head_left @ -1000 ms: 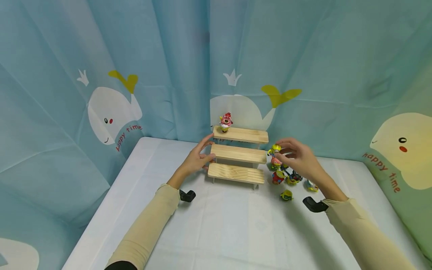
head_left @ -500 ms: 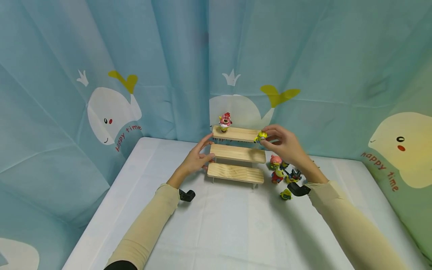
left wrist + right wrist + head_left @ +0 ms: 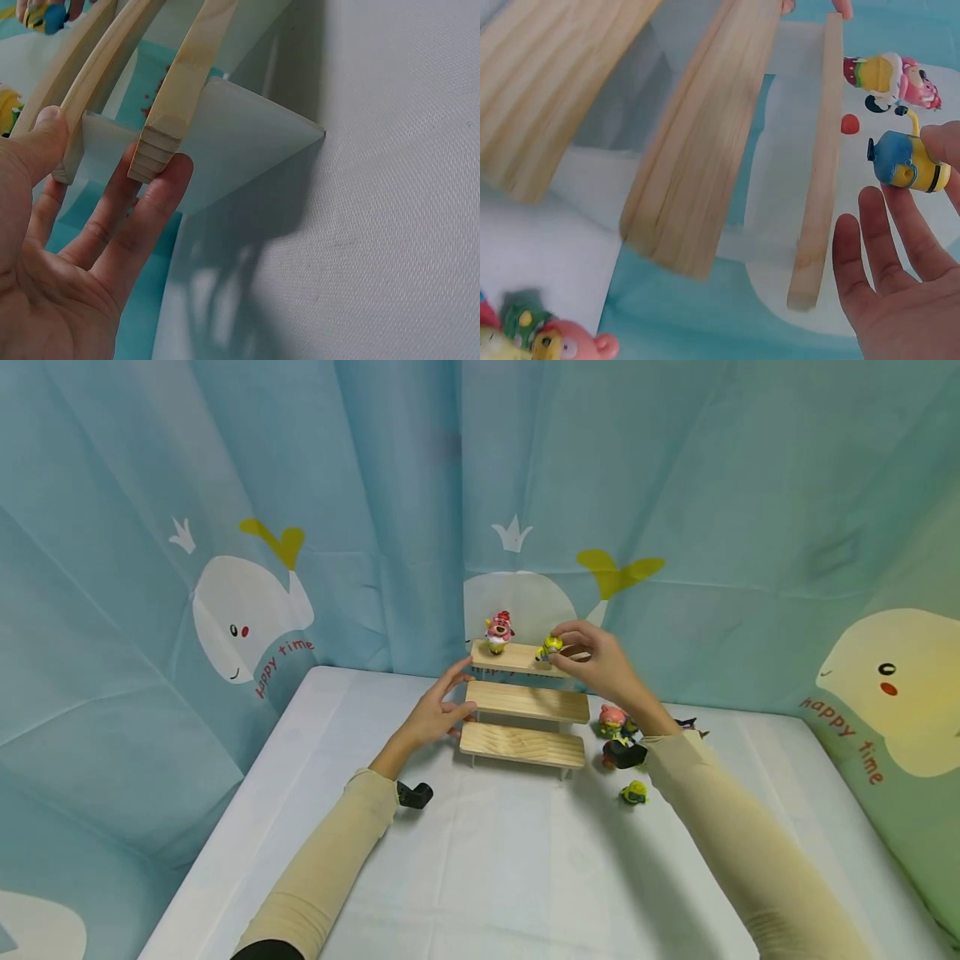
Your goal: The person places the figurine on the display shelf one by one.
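A three-tier wooden display shelf [image 3: 527,699] stands at the back of the table. My left hand [image 3: 433,713] touches its left side with spread, fairly straight fingers; the thumb rests on the middle plank [image 3: 112,64] and fingertips meet the bottom plank's end. Between thumb and fingers, my right hand [image 3: 596,662] pinches a yellow-and-blue minion figurine [image 3: 907,161] at the top tier, right of a pink bear figurine [image 3: 498,632]. In the right wrist view the minion lies close to the top plank [image 3: 817,172]; whether its base touches the wood I cannot tell.
Right of the shelf sit several small figurines, among them a pink one [image 3: 612,720] and a green-yellow one [image 3: 634,792] nearer the front. My right forearm partly hides the group. A blue curtain [image 3: 405,527] with whale prints hangs close behind the shelf.
My right hand has carried the minion figurine from the group on the right, up and leftward to the top tier. My left hand has kept its place on the shelf.
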`<state>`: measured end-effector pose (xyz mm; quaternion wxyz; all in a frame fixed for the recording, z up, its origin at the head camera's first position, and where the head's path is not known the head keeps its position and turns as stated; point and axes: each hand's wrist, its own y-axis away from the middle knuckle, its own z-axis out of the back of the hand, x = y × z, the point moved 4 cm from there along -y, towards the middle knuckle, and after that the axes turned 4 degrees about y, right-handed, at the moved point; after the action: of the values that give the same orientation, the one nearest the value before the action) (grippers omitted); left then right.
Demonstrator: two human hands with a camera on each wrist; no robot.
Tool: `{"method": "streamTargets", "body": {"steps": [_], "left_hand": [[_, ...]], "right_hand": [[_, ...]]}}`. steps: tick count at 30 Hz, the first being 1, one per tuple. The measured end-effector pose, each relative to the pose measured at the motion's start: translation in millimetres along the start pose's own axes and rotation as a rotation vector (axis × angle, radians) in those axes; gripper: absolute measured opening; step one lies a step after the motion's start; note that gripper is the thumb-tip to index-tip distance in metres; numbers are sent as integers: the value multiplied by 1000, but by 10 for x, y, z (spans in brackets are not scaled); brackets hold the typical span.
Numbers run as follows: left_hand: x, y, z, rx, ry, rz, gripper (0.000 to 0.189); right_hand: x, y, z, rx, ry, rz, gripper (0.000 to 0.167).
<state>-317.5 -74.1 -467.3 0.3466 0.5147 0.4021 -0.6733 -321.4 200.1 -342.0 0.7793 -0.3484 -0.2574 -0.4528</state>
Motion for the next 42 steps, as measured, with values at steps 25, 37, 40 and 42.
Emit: {"method": "streamTargets", "body": {"steps": [25, 37, 40, 42], "left_hand": [[14, -2, 5, 2, 6, -2, 74], [17, 0, 5, 11, 12, -13, 74], [22, 0, 4, 15, 14, -18, 74], [23, -1, 3, 15, 13, -18, 74]], "right_hand": [[-41, -312, -327, 5, -18, -56, 32], [246, -238, -302, 48, -69, -47, 36], [260, -231, -305, 48, -69, -44, 37], [186, -248, -322, 40, -61, -40, 37]]}}
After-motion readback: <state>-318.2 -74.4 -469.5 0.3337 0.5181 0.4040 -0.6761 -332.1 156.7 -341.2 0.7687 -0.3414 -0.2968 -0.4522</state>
